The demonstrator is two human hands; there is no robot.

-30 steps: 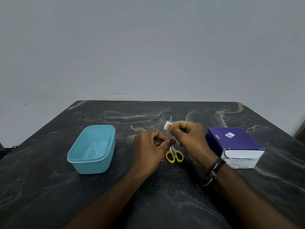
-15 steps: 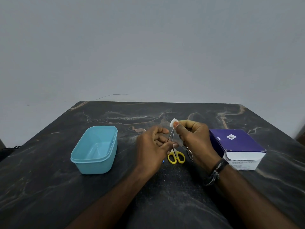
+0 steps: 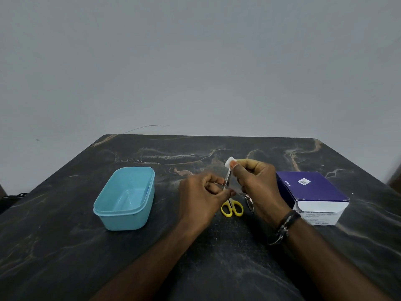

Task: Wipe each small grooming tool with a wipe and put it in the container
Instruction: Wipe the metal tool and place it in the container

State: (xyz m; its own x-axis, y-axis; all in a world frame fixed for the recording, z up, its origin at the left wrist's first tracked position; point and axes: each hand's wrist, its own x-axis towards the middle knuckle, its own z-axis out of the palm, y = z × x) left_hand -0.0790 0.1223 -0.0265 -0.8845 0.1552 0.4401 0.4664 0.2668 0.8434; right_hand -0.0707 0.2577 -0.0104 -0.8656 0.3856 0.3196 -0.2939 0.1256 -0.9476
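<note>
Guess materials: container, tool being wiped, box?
Teal container: looks like moulded plastic, smooth satin walls, rounded rim. Thin tool pinched by the left hand under the wipe held by the right hand: probably metal, silvery glint. Purple box: printed cardboard, white torn flap.

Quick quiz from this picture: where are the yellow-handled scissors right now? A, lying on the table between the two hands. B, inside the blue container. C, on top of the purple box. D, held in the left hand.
A: the yellow-handled scissors lie on the dark table, showing between the left hand and the right hand, apart from the blue container and the purple box.
</note>
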